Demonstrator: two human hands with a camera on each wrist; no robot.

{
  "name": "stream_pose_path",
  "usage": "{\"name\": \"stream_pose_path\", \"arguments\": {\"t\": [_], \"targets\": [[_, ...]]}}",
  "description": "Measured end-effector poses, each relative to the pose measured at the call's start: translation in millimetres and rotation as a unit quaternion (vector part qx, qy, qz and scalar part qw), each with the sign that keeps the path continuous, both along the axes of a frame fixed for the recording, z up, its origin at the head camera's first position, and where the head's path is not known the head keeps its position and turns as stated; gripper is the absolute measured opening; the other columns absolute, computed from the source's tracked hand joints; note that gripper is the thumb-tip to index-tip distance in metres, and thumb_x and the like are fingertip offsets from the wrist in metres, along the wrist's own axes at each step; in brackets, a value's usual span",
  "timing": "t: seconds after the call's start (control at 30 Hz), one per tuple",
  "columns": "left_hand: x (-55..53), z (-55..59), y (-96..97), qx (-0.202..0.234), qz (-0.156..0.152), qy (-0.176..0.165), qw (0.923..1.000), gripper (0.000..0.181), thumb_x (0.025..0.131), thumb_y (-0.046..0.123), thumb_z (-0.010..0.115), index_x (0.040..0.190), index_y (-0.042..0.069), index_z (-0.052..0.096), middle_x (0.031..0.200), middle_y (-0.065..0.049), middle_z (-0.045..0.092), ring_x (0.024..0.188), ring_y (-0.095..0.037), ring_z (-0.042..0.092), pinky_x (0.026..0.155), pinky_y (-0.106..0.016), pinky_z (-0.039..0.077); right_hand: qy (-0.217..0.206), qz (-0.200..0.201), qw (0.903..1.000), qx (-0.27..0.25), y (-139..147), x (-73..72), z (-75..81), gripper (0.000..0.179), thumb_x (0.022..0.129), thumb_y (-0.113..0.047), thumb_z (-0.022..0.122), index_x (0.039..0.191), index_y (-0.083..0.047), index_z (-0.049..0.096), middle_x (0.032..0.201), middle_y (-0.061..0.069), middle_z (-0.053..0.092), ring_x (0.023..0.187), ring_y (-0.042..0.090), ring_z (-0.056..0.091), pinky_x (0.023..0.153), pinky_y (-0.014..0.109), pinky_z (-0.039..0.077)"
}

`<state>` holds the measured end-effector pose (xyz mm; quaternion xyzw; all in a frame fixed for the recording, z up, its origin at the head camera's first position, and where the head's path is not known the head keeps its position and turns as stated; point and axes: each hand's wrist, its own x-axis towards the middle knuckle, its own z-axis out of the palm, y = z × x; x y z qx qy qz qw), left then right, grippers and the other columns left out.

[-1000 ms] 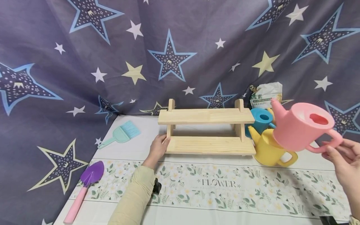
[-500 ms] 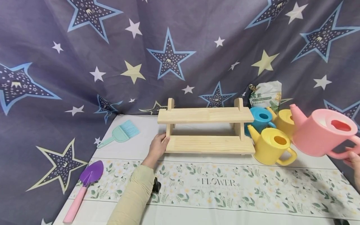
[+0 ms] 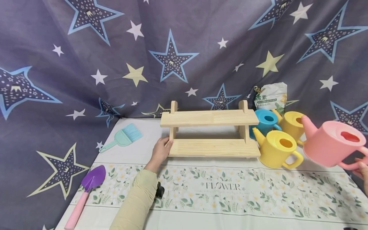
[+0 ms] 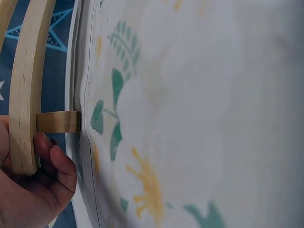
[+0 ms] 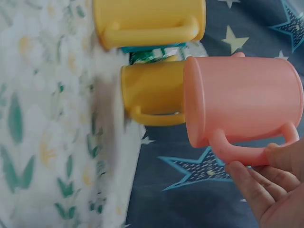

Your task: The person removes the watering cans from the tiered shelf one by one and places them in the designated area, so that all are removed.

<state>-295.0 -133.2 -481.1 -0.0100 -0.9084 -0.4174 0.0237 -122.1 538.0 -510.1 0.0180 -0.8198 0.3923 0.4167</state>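
Note:
At the right of the head view, my right hand [image 3: 363, 174] grips the handle of a pink watering can [image 3: 330, 143]. The right wrist view shows this can [image 5: 247, 99] raised off the cloth, thumb and fingers around its handle. My left hand [image 3: 161, 149] holds the left end of the lower board of a two-tier wooden shelf [image 3: 214, 147]. In the left wrist view the fingers [image 4: 61, 166] curl under that board [image 4: 23, 95], beside a wooden foot. A yellow watering can [image 3: 277, 149] stands against the shelf's right end, with another yellow can [image 3: 291, 123] and a blue one [image 3: 265, 119] behind.
A white printed bag [image 3: 270, 95] with a clip stands behind the cans. On the left lie a mint brush [image 3: 125, 137] and a purple trowel [image 3: 93, 179] with a pink handle. A floral tablecloth [image 3: 224, 207] covers the table; a star-patterned curtain [image 3: 201, 48] hangs behind.
My right hand has carried the pink watering can rightward and down, uncovering the yellow cans it overlapped. My left hand stays on the shelf.

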Motion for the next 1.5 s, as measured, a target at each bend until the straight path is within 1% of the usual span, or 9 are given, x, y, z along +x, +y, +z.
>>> {"name": "stream_pose_path", "arguments": {"t": [0.43, 0.73, 0.93, 1.07, 1.13, 1.23, 1.33, 1.43, 1.5], "targets": [[-0.1, 0.2, -2.8, 0.000, -0.001, -0.007, 1.0000, 0.046, 0.102, 0.029, 0.052, 0.139, 0.002, 0.053, 0.127, -0.017, 0.056, 0.119, -0.033, 0.053, 0.102, -0.048, 0.040, -0.081, -0.111, 0.9728, -0.187, -7.5, -6.2, -35.6, 0.030, 0.098, -0.012, 0.055, 0.128, -0.017, 0.056, 0.096, -0.028, 0.059, 0.078, -0.016, 0.056, 0.069, 0.001, 0.042], [-0.4, -0.1, -2.6, 0.003, 0.005, -0.011, 0.9999, 0.046, 0.102, 0.029, 0.052, 0.138, 0.002, 0.053, 0.127, -0.017, 0.056, 0.118, -0.033, 0.053, 0.102, -0.047, 0.040, -0.133, -0.052, 0.9647, -0.222, -67.2, 10.5, 11.6, 0.035, 0.098, 0.004, 0.049, 0.105, -0.030, 0.050, 0.084, -0.033, 0.057, 0.068, -0.017, 0.057, 0.060, 0.004, 0.046], [-0.3, -0.3, -2.0, 0.008, 0.003, -0.019, 0.9998, 0.047, 0.102, 0.032, 0.051, 0.139, 0.003, 0.052, 0.129, -0.016, 0.055, 0.121, -0.032, 0.052, 0.103, -0.047, 0.039, -0.224, -0.103, 0.9525, -0.179, -87.3, 16.8, 25.5, 0.034, 0.098, 0.006, 0.047, 0.103, -0.027, 0.047, 0.081, -0.036, 0.045, 0.064, -0.020, 0.050, 0.056, 0.005, 0.046], [-1.6, -0.4, -1.9, 0.009, 0.002, -0.014, 0.9999, 0.047, 0.102, 0.031, 0.051, 0.139, 0.002, 0.052, 0.129, -0.016, 0.055, 0.120, -0.032, 0.052, 0.103, -0.047, 0.039, -0.283, -0.123, 0.9430, -0.125, -86.3, 13.6, 25.7, 0.021, 0.099, 0.003, 0.047, 0.119, 0.003, 0.048, 0.092, 0.013, 0.068, 0.060, -0.021, 0.045, 0.050, 0.011, 0.048], [-2.1, -0.6, -1.6, 0.009, 0.000, -0.010, 0.9999, 0.047, 0.102, 0.031, 0.052, 0.139, 0.002, 0.052, 0.129, -0.017, 0.055, 0.120, -0.033, 0.052, 0.103, -0.047, 0.040, -0.306, -0.128, 0.9380, -0.100, -87.3, 12.6, 27.0, 0.031, 0.099, 0.004, 0.046, 0.127, 0.013, 0.040, 0.111, 0.040, 0.057, 0.057, -0.021, 0.042, 0.047, 0.014, 0.048], [-1.4, -0.4, -1.0, 0.007, 0.000, -0.007, 1.0000, 0.047, 0.101, 0.030, 0.053, 0.138, 0.001, 0.053, 0.129, -0.017, 0.056, 0.120, -0.033, 0.052, 0.103, -0.048, 0.039, -0.329, -0.140, 0.9307, -0.076, -89.7, 12.9, 29.7, 0.041, 0.098, 0.003, 0.048, 0.133, 0.018, 0.034, 0.124, 0.047, 0.045, 0.056, -0.013, 0.049, 0.045, 0.015, 0.047], [-0.2, 0.5, -1.1, 0.002, 0.002, -0.006, 1.0000, 0.047, 0.101, 0.031, 0.052, 0.138, 0.002, 0.053, 0.129, -0.017, 0.056, 0.120, -0.034, 0.052, 0.103, -0.048, 0.039, -0.326, -0.156, 0.9299, -0.070, -90.0, 12.1, 29.3, 0.049, 0.097, 0.002, 0.051, 0.141, 0.014, 0.032, 0.135, 0.042, 0.041, 0.092, 0.020, 0.069, 0.072, 0.028, 0.056], [0.5, 1.7, -1.6, -0.010, 0.000, -0.004, 0.9999, 0.047, 0.102, 0.031, 0.052, 0.139, 0.003, 0.053, 0.128, -0.017, 0.056, 0.120, -0.034, 0.053, 0.102, -0.049, 0.040, -0.288, -0.191, 0.9371, -0.052, -93.3, 10.0, 27.6, 0.054, 0.099, -0.009, 0.051, 0.148, 0.003, 0.033, 0.146, 0.032, 0.036, 0.132, 0.047, 0.039, 0.104, 0.042, 0.040], [0.9, 3.4, -2.3, -0.024, -0.003, 0.001, 0.9997, 0.047, 0.102, 0.032, 0.051, 0.140, 0.005, 0.052, 0.128, -0.017, 0.055, 0.119, -0.035, 0.053, 0.101, -0.049, 0.040, -0.241, -0.201, 0.9483, -0.047, -105.6, 11.4, 37.6, 0.053, 0.100, -0.013, 0.050, 0.148, 0.001, 0.035, 0.148, 0.029, 0.035, 0.135, 0.045, 0.034, 0.110, 0.050, 0.028]]}}
